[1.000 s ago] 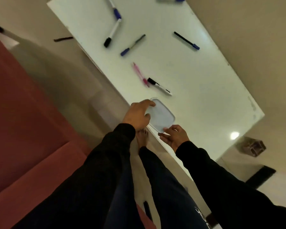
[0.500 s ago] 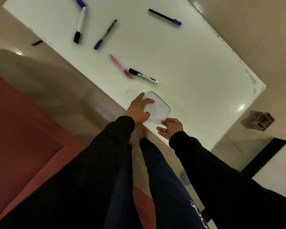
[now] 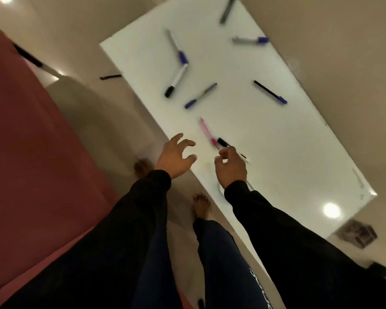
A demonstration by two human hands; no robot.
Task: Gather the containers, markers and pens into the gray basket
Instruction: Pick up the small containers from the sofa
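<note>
Head view: looked steeply down from the person's head, tilted, near the white rectangular tabletop (image 3: 265, 139).
Shared: single view only.

Blurred frame; several things hidden or cut off.
Right hand (image 3: 231, 167) covers the middle of the black-capped marker (image 3: 223, 142); whether the fingers touch it cannot be told. Container (image 3: 221, 188) almost wholly hidden under the right sleeve, only a pale rim showing. Grey pen (image 3: 226, 11) cut by the top edge. Dark object (image 3: 201, 303) on the floor cut by the bottom edge, too small to identify.
</note>
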